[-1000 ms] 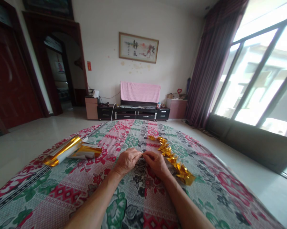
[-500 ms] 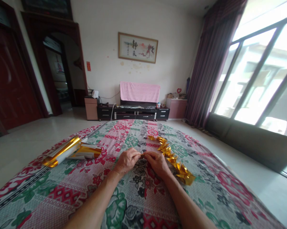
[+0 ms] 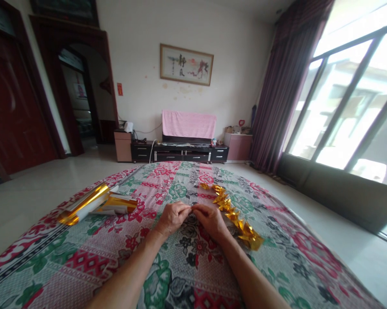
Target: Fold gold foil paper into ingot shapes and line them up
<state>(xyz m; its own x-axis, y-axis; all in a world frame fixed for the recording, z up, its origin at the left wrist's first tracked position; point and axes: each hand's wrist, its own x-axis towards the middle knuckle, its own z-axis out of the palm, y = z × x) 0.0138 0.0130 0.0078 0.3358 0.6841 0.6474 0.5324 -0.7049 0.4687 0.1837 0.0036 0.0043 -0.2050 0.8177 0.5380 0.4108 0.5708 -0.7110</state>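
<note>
A big floral cloth (image 3: pixel 187 266), with red, green and grey flowers, covers the surface in front of the person and fills the lower half of the view. Behind it, by the far wall, stands a low dark cabinet (image 3: pixel 180 152) with a pink towel (image 3: pixel 189 124) over something on top, and a framed picture (image 3: pixel 186 64) hangs above.

On the left part of the cloth lies a stack of gold foil sheets (image 3: pixel 95 204), partly curled. On the right part lies a row of folded gold foil pieces (image 3: pixel 233 214), which runs from the far side toward the person (it ends just beside the right wrist).

The left hand (image 3: pixel 172 218) and the right hand (image 3: pixel 210 219) rest on the cloth in the middle, fingertips meeting. Both are pinched together on something very small between them; what it is, I cannot tell, because the fingers hide it.
</note>
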